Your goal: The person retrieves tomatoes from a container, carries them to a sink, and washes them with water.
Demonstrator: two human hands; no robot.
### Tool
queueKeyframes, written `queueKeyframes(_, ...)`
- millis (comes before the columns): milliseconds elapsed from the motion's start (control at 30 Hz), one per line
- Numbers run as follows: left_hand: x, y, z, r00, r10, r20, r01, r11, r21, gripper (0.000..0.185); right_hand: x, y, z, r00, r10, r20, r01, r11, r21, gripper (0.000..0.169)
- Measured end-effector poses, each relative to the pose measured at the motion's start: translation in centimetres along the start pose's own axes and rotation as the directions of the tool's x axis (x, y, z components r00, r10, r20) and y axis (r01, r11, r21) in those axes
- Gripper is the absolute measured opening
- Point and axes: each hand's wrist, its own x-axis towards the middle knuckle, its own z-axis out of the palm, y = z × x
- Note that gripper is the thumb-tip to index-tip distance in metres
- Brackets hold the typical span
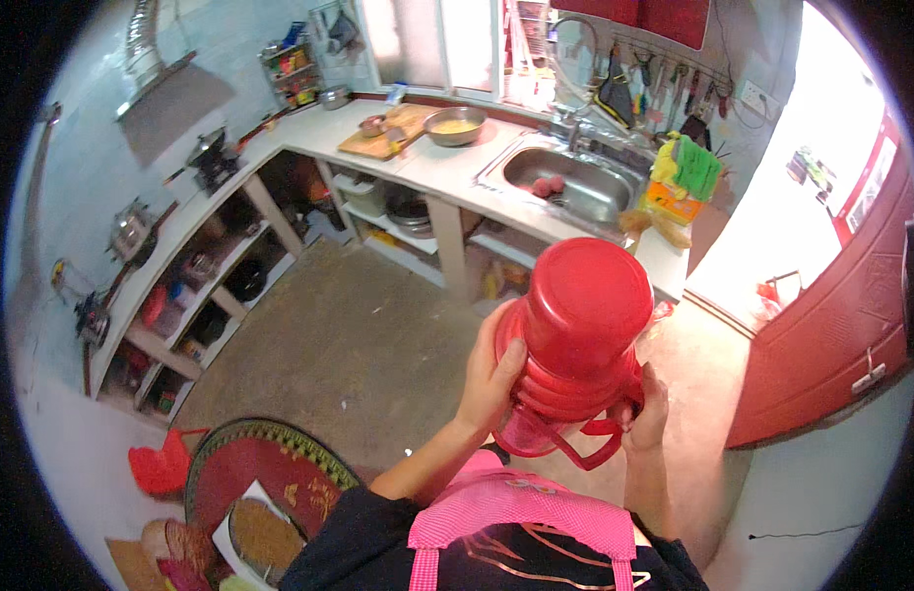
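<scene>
A large red plastic container (590, 295) with a ribbed middle and a looped handle is held in front of my chest. It looks like a jug or thermos; its smooth round end points up and away from me. My left hand (495, 369) wraps the left side, thumb across the red body. On the other side, my right hand (645, 410) grips near the handle, partly hidden by the container. A pink checked apron (523, 510) covers my dark shirt below it.
Beyond my hands runs a counter (420, 173) with a steel sink (612, 188), a metal bowl (455, 127) and a wooden cutting board (368, 145). A round red table (280, 451) stands at the lower left. At right, a red door (826, 332) stands beside a bright doorway.
</scene>
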Motion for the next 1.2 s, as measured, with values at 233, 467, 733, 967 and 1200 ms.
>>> queueKeyframes(233, 15.6, -6.3, 2.9, 0.962, 0.056, 0.268, -0.101, 0.982, 0.157, 0.057, 11.4, 0.2, -0.3, 0.954, 0.053, -0.295, -0.016, 0.992, 0.129, 0.039)
queueKeyframes(467, 25.8, -12.0, 11.0, 0.912, 0.133, 0.388, -0.174, 0.982, 0.074, 0.061, 21.3, 0.6, -9.4, 0.936, -0.294, -0.193, 0.315, 0.945, 0.088, 0.041)
queueKeyframes(733, 33.8, -19.6, 20.4, 0.880, 0.081, 0.467, -0.083, 0.996, -0.016, 0.061, 31.9, -3.7, -11.4, 0.726, -0.114, -0.678, 0.210, 0.976, 0.061, 0.052)
queueKeyframes(967, 37.1, -25.8, 26.4, 0.893, 0.106, 0.438, -0.118, 0.993, 0.001, 0.061, 36.9, -1.7, -24.1, 0.929, -0.207, -0.307, 0.217, 0.976, -0.001, 0.045)
queueKeyframes(1200, 39.5, -28.1, 28.5, 0.883, 0.071, 0.463, -0.077, 0.997, -0.006, 0.062, 40.4, -2.8, -23.3, 0.895, -0.104, -0.435, 0.151, 0.986, 0.076, 0.033)
